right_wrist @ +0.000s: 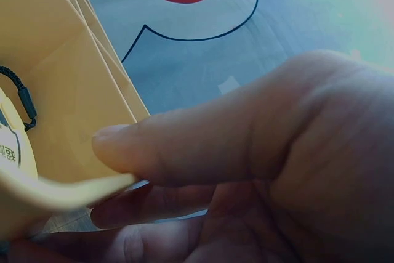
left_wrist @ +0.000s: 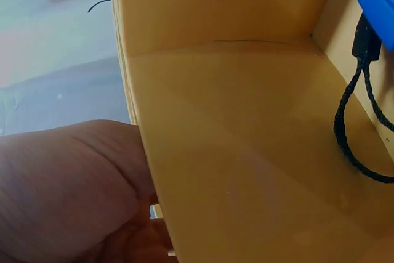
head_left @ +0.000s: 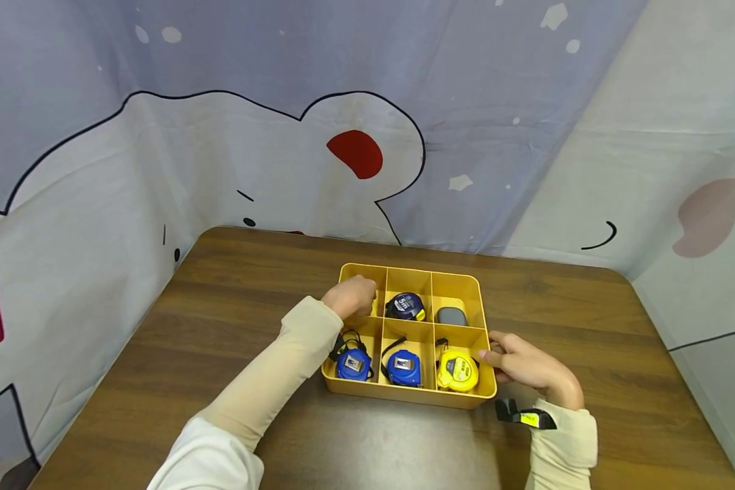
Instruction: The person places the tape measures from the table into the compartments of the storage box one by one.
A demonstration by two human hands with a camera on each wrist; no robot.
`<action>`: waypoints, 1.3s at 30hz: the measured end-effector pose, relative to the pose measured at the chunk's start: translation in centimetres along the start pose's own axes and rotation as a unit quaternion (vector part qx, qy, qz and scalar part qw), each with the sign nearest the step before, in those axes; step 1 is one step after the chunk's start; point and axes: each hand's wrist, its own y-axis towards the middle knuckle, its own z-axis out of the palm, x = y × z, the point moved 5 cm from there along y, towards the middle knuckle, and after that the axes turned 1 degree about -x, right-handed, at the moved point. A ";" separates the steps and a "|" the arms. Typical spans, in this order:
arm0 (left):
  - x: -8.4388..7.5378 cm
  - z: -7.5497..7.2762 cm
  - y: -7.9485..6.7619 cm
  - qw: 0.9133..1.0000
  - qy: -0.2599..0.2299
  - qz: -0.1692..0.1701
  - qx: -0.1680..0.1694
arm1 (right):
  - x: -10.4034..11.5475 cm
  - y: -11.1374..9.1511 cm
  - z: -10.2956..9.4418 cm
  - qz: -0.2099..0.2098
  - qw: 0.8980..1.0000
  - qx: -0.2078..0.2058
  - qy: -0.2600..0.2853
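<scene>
A yellow divided box stands on the table. My left hand reaches into its back left compartment; the fingers are hidden, and a bit of something yellow shows beside them. In the left wrist view a divider hides the fingertips. My right hand grips the box's right wall, thumb over the rim and fingers outside. In the front row lie a blue tape measure, another blue tape measure and a yellow tape measure. Behind are a dark blue tape measure and a grey rounded object.
The brown wooden table extends around the box on all sides. A printed curtain hangs along the table's back and sides. A black strap is around my right wrist. Black cord loops hang from tape measures in the box.
</scene>
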 end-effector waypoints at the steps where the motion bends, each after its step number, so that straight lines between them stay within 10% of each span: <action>1: 0.0 0.0 0.0 1.000 0.000 -0.001 0.003 | 0.0 0.0 0.0 0.000 1.000 0.000 0.000; 17: 0.6 -1.2 -2.9 0.991 -0.096 0.061 -0.074 | 0.1 0.0 0.2 0.011 1.000 0.001 0.019; 25: 1.7 -2.0 -6.6 0.963 -0.181 0.108 -0.171 | -0.1 0.0 0.1 0.007 1.000 -0.004 -0.006; 32: 4.2 0.0 -9.8 0.926 -0.277 0.028 -0.254 | 0.0 0.2 0.6 0.004 1.000 0.018 0.024; 39: 5.1 2.7 -9.9 0.921 -0.328 -0.033 -0.208 | 0.3 -0.3 0.6 0.010 0.999 0.029 0.023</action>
